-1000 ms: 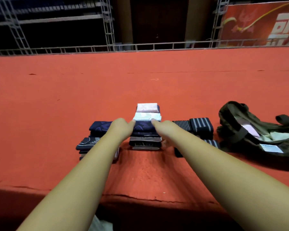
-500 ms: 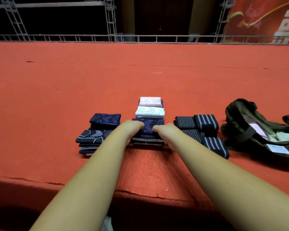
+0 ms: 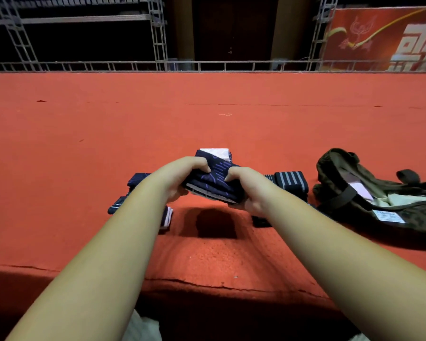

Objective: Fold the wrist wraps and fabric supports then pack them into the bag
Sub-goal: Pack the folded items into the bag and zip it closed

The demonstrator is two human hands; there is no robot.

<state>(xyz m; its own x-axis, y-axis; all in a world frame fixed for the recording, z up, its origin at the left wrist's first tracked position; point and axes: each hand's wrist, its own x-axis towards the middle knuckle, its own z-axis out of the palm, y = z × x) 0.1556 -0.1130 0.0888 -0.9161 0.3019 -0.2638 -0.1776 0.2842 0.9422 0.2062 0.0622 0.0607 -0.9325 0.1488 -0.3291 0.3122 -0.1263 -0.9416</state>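
A stack of folded navy patterned wraps (image 3: 215, 183) hangs above the red carpet, tilted, with a pink-white folded piece (image 3: 215, 153) showing at its far end. My left hand (image 3: 182, 177) grips the stack's left side and my right hand (image 3: 250, 190) grips its right side, fingers curled over the top. Folded navy wraps (image 3: 135, 179) lie on the carpet to the left, partly hidden by my left arm. Dark striped folded supports (image 3: 290, 182) lie to the right. The dark olive bag (image 3: 369, 200) lies open at the far right with pale fabric inside.
The red carpeted platform (image 3: 207, 114) stretches far ahead; its front edge (image 3: 207, 284) runs just below my forearms. A metal truss railing (image 3: 207, 66) borders the far side, with a red banner (image 3: 384, 38) behind it at the right.
Both hands closed on the middle stack and lifted it off the carpet toward me; its shadow now shows on the carpet beneath. The side piles and bag stayed put.
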